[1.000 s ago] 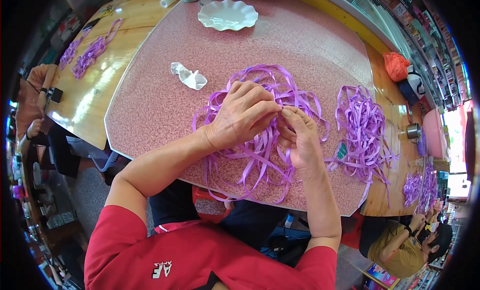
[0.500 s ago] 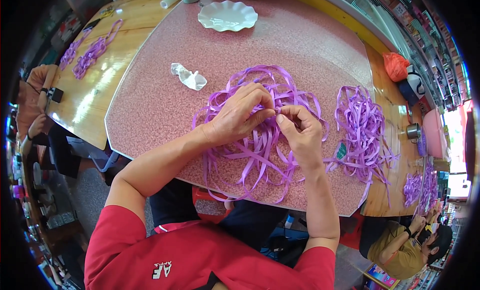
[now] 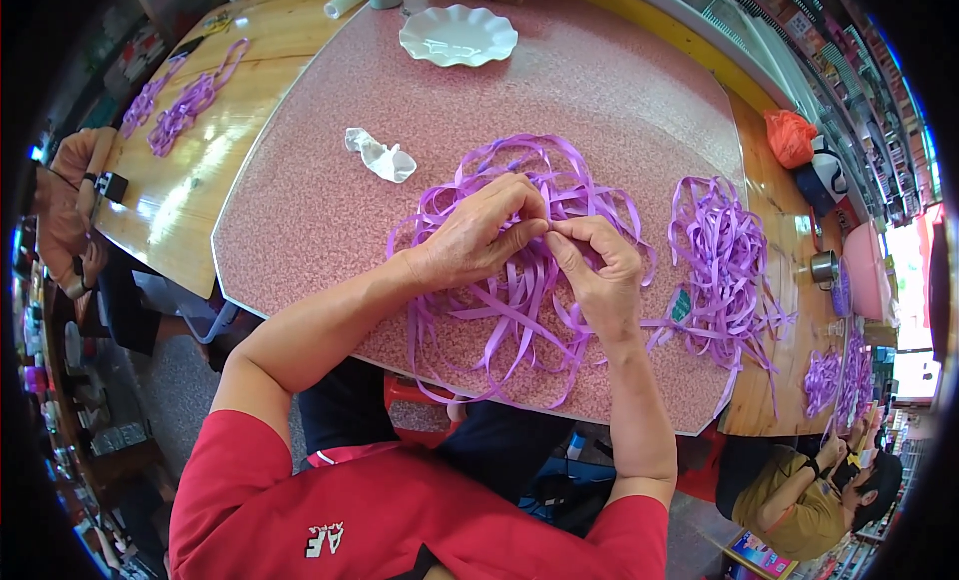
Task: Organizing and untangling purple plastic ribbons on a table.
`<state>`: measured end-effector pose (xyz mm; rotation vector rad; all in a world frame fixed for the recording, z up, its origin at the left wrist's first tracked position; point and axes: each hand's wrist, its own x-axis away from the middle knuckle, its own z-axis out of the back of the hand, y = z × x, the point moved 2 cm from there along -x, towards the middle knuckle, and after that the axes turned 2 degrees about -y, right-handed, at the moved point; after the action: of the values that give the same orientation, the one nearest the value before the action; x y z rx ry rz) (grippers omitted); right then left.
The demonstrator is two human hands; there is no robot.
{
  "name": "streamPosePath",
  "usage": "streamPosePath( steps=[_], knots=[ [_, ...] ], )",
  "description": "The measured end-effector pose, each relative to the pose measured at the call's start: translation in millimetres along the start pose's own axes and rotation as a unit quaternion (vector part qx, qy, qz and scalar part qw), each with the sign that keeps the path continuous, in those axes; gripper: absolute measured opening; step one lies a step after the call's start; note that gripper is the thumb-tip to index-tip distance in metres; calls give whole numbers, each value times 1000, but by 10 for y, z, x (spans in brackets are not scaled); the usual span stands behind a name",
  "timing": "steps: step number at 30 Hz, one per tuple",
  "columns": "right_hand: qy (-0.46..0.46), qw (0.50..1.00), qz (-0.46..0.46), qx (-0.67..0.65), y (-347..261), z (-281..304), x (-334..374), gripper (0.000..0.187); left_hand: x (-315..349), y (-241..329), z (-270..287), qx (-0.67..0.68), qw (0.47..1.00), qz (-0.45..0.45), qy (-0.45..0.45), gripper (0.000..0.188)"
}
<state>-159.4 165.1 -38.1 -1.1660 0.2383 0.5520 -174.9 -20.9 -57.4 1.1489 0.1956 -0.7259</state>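
Observation:
A loose heap of purple ribbon (image 3: 519, 310) spreads over the pink speckled table (image 3: 300, 220) before me, some loops reaching the near edge. Above its middle, my left hand (image 3: 489, 225) and my right hand (image 3: 599, 270) meet fingertip to fingertip, each pinching the purple ribbon. Most of the gripped bit is hidden by the fingers. To the right lies a second, denser bundle of purple ribbon (image 3: 719, 250), with a small green tag (image 3: 681, 305) at its left side.
A crumpled white tissue (image 3: 382, 156) lies left of the heap, and a scalloped white plate (image 3: 459, 34) sits farther back. More purple ribbon (image 3: 185, 115) rests on the wooden table at left. One person (image 3: 75, 210) sits at left, another (image 3: 809, 495) at lower right.
My fingertips have drawn closer together, with the right thumb and forefinger shifting slightly left. The person at left has lowered a hand.

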Motion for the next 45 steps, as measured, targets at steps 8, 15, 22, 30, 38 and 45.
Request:
streamPosePath(
  steps=[8,15,22,30,38,45],
  knots=[
    [-3,989,-135,-65,-146,-37,45,11,2,51,-26,2,999,-22,30,15],
    [6,995,-103,-6,-94,-60,56,10,1,19,-12,59,998,32,20,18],
    [16,997,-69,42,-136,-59,62,10,30,-4,-14,92,991,87,-41,21],
    [1,996,-84,24,-145,-39,45,12,20,-50,-45,141,987,77,-9,22],
    [6,997,2,75,-158,18,-6,14,33,-88,-32,169,978,122,-19,24],
    [3,996,-54,69,-110,81,5,8,-50,101,89,-68,993,-87,39,31]
  ],
)
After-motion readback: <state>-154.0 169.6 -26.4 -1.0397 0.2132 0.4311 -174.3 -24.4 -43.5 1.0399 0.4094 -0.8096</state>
